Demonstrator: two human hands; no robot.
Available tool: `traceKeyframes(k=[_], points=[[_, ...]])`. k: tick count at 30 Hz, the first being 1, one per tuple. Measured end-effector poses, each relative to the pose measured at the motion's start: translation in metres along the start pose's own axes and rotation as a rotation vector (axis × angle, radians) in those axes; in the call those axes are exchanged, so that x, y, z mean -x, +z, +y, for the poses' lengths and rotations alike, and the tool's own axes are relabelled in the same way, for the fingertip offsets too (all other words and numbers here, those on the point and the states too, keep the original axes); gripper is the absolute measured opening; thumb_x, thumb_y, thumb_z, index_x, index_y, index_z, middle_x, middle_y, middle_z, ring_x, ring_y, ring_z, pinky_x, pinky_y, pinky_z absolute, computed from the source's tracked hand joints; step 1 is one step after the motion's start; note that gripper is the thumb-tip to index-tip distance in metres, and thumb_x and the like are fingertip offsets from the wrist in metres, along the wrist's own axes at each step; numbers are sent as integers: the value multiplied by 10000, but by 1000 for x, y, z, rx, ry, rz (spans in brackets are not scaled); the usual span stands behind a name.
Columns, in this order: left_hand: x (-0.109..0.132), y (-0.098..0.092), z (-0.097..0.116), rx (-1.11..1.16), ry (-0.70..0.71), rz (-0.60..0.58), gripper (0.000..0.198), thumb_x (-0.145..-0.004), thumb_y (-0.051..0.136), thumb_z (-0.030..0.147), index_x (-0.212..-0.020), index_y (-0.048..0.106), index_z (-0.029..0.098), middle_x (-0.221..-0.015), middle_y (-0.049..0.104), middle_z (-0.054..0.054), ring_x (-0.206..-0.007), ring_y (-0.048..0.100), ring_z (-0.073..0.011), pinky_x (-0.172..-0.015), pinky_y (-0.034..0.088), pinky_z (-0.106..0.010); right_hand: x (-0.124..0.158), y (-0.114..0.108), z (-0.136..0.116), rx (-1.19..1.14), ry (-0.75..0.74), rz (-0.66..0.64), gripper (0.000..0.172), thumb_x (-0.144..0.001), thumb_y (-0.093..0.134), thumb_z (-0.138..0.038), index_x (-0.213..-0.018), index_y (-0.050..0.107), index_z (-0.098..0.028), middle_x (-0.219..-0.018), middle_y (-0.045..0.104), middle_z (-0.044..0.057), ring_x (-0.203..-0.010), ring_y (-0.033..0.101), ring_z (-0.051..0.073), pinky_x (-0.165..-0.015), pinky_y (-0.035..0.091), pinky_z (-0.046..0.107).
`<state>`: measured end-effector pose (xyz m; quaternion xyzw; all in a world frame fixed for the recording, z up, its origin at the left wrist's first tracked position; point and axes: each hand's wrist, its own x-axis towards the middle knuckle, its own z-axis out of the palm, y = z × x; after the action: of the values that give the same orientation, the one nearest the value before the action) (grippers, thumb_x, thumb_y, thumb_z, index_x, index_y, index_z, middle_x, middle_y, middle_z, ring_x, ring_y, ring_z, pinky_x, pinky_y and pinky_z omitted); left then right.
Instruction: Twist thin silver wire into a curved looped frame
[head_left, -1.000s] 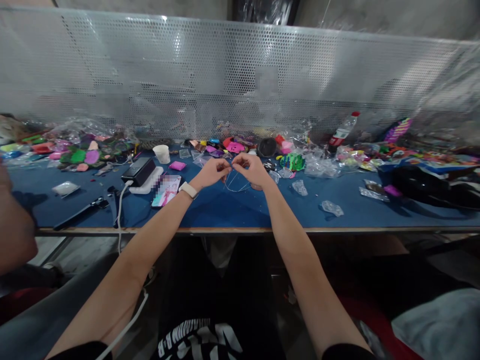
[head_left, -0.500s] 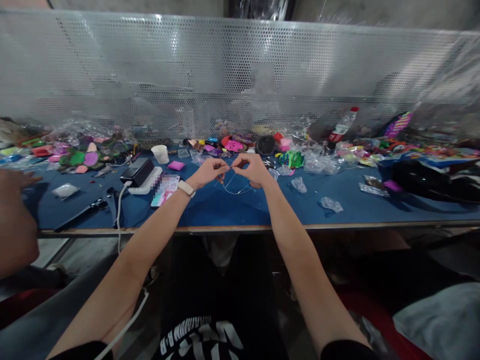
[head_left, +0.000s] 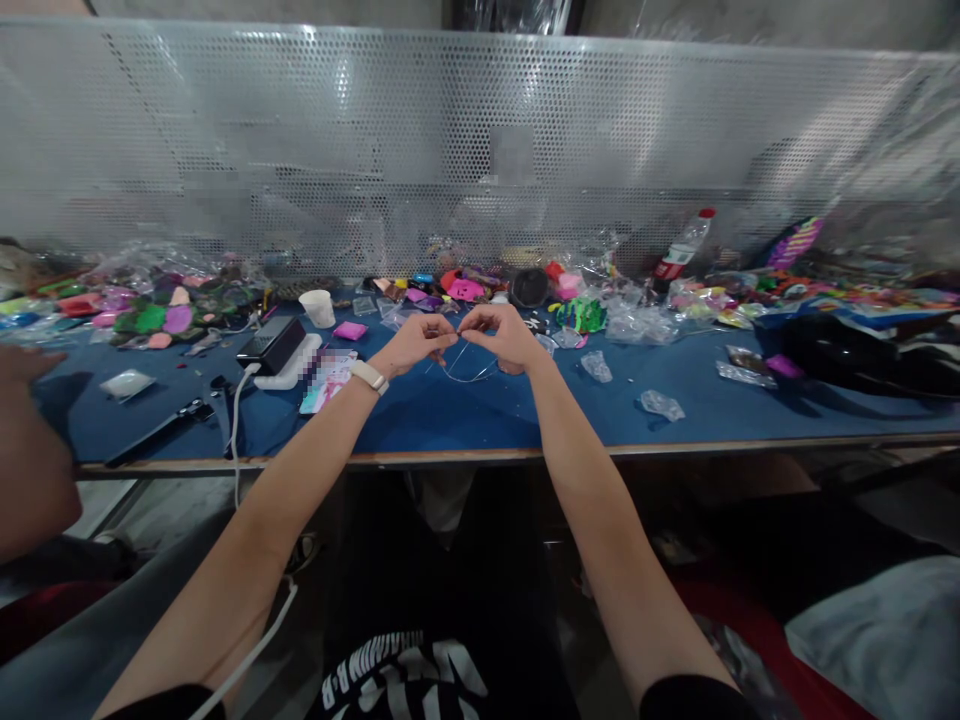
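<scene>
My left hand (head_left: 418, 342) and my right hand (head_left: 501, 336) meet fingertip to fingertip just above the blue table. Both are closed in a pinch. A thin, pale, clear-looking strand (head_left: 466, 380) hangs in a loop from between them, with fine ends showing below the left fingers. Whatever tiny part sits right at the fingertips is too small to make out. A light watch band (head_left: 370, 377) is on my left wrist. Just left of that wrist, a phone with a colourful screen (head_left: 328, 380) lies on the table.
A black power block (head_left: 270, 345), white cable, and black-handled tool (head_left: 161, 433) lie left. Behind are a white cup (head_left: 318, 308), pink packet (head_left: 349, 331), and colourful clay pieces. Plastic scraps (head_left: 661, 405) and a bottle (head_left: 681, 250) are right. A co-worker's arm (head_left: 30, 450) reaches in left.
My two hands have drawn slightly closer so the fingertips now touch. The view has shifted a little; the loop of strand still hangs between them.
</scene>
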<state>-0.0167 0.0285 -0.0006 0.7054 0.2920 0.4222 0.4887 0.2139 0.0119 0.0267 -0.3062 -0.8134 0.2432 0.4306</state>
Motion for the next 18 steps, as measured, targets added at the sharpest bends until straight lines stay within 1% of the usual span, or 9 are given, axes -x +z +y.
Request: traceKeyframes(k=[4,7,10,13,18], points=[[1,5,3,3,8,-28,347,-822,952,410,-827,707,163,-665,577,23,-575,581,-95,-581,620,-265,-1,0,1,-34,23,34,204,-914,762,-426,-926,778,-223,-839,757,42,-784,668,196,-771,562,374],[1,9,5,-6,25,-22,345,-840,937,408,-822,697,162,-663,577,21,-580,582,-98,-591,622,-271,-2,-1,2,-63,25,24,238,-913,757,-455,-935,785,-220,-824,760,45,-768,674,203,-742,553,371],[1,10,6,-15,29,-8,353,-848,930,420,-825,689,163,-647,570,23,-582,578,-104,-592,626,-280,-1,-1,2,-69,4,3,228,-905,736,-443,-920,804,-226,-851,779,46,-792,688,210,-745,546,368],[1,9,4,3,23,-18,374,-840,934,435,-808,676,166,-644,569,22,-578,562,-101,-595,628,-286,-1,0,1,-51,-24,19,188,-900,737,-402,-914,817,-232,-889,797,43,-806,687,202,-756,542,364],[1,7,3,36,12,-31,352,-866,910,447,-819,698,170,-645,574,21,-579,561,-100,-618,612,-284,-2,1,4,-10,-17,26,174,-903,763,-405,-930,818,-243,-962,811,47,-852,708,207,-808,570,376]])
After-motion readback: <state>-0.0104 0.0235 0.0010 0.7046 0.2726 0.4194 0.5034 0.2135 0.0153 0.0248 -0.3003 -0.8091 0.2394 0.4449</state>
